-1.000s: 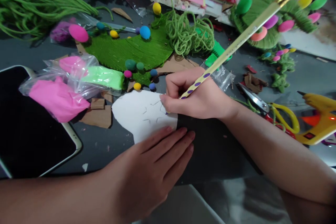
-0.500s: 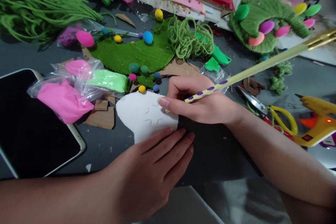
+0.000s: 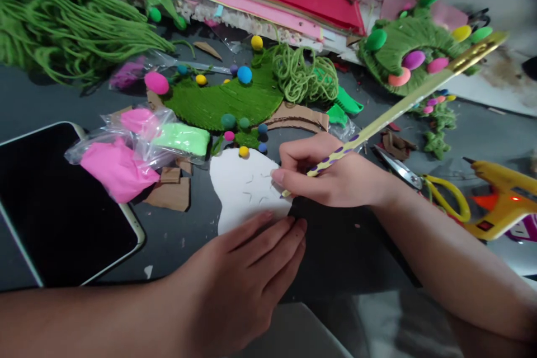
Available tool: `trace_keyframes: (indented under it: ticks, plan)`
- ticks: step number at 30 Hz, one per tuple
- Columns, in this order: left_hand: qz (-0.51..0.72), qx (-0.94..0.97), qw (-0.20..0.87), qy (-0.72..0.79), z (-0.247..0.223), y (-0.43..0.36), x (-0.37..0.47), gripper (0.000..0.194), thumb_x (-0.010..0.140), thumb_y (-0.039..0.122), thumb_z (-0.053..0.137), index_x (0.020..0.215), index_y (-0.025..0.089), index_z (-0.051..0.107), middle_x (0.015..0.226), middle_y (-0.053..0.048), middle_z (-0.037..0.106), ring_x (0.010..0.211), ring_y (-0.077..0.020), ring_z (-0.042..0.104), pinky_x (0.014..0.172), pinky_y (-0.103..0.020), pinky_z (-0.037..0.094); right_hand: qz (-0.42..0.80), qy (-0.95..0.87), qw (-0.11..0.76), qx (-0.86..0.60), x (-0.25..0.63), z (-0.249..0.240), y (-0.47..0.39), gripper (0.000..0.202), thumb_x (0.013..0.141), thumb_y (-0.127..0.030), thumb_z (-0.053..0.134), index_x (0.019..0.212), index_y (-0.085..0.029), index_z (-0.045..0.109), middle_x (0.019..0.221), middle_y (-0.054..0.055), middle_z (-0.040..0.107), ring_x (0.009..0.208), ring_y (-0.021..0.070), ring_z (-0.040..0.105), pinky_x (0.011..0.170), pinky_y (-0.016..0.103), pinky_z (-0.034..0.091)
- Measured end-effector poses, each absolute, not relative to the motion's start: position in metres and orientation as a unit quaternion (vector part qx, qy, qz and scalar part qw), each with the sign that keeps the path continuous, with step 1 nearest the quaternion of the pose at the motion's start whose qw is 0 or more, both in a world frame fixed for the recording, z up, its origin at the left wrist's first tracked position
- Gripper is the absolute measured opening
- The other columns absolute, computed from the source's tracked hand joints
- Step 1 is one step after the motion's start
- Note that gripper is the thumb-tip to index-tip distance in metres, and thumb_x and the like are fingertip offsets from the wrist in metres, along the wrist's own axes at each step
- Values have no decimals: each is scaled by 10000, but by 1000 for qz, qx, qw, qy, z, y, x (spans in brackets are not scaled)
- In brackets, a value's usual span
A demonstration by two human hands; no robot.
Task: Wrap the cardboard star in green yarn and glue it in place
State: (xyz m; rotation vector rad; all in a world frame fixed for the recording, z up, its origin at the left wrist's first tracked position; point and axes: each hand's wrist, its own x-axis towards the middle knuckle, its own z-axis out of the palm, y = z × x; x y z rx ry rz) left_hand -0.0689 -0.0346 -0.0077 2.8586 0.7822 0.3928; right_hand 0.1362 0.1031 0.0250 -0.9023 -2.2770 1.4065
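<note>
A white paper cut-out point(image 3: 235, 207) with a rounded edge lies on the dark table, with short pencil lines forming part of a star on it. My right hand point(image 3: 331, 173) pinches a pale yellow pencil point(image 3: 373, 127) with purple dots and a gold end. The pencil's tip rests on the paper, right of the star lines. Across the paper's lower part lies my left hand point(image 3: 251, 268), flat with fingers stretched out, pressing it to the table. Just beyond the paper's top edge are small coloured balls, among them a yellow ball point(image 3: 244, 151).
At left lie a phone point(image 3: 46, 196) and bagged pink clay point(image 3: 117, 170). Behind are a green yarn-wrapped crescent point(image 3: 222, 98), tangled yarn point(image 3: 300, 75) and a yarn bundle point(image 3: 84, 22). To the right are scissors point(image 3: 444, 196) and a yellow glue gun point(image 3: 503, 196) with a lit red light.
The pencil tip has moved right and down across the paper, and more star lines show. My left hand stays on the paper. The view has shifted slightly.
</note>
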Motion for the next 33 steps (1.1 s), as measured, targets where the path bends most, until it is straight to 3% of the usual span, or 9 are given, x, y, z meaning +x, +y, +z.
trace_keyframes:
  ticks: [4, 8, 12, 18, 23, 28, 33]
  plan:
    - [142, 954, 71, 253, -7, -35, -69, 529, 1012, 314, 501, 1473, 65, 571, 1595, -143, 535, 1440, -301, 504, 1275, -479, 243, 571, -723, 222, -318, 138, 24, 101, 278, 947, -304, 751, 741, -158, 633, 640, -36, 629, 565, 66, 545, 531, 190, 435]
    - [188, 959, 68, 202, -7, -33, -70, 409, 1014, 229, 533, 1380, 108, 670, 1507, -96, 632, 1372, -252, 587, 1260, -423, 348, 595, -658, 334, -318, 136, 19, 99, 397, 1078, -484, 518, 1073, -159, 746, 729, 17, 744, 620, 125, 697, 573, 238, 549]
    - [204, 967, 85, 128, -9, -30, -72, 362, 1016, 248, 567, 1331, 141, 708, 1481, -89, 653, 1331, -240, 631, 1227, -408, 450, 561, -679, 312, -356, 133, 16, 99, 423, 1082, -506, 502, 1081, -184, 776, 783, 22, 763, 704, 125, 711, 670, 249, 582]
    - [197, 968, 109, 113, -6, -28, -75, 271, 1009, 246, 587, 1207, 204, 767, 1460, -56, 671, 1348, -230, 622, 1248, -412, 453, 552, -700, 312, -329, 131, 21, 100, 218, 1025, -384, 654, 1117, -208, 747, 1067, 63, 777, 1025, 168, 747, 928, 264, 583]
    - [161, 978, 120, 47, 2, -17, -81, 369, 1037, 320, 532, 1337, 211, 716, 1506, -47, 636, 1361, -231, 608, 1273, -433, 430, 600, -691, 296, -275, 129, 22, 99, 202, 994, -270, 698, 1162, -160, 716, 1101, 74, 768, 1057, 161, 751, 944, 258, 590]
    - [186, 969, 132, 95, -2, -20, -79, 371, 1029, 298, 524, 1328, 188, 714, 1447, -47, 678, 1314, -231, 625, 1255, -438, 443, 443, -837, 257, -192, 138, 15, 105, 281, 937, -224, 744, 1201, -133, 717, 1146, 103, 789, 1079, 197, 725, 982, 341, 558]
    - [226, 954, 94, 175, -6, -22, -78, 357, 971, 241, 595, 1285, 123, 719, 1342, -81, 724, 1228, -240, 661, 1194, -431, 488, 306, -911, 223, -166, 151, 13, 115, 322, 963, -321, 725, 1243, -165, 698, 1197, 102, 782, 1117, 229, 670, 1019, 403, 493]
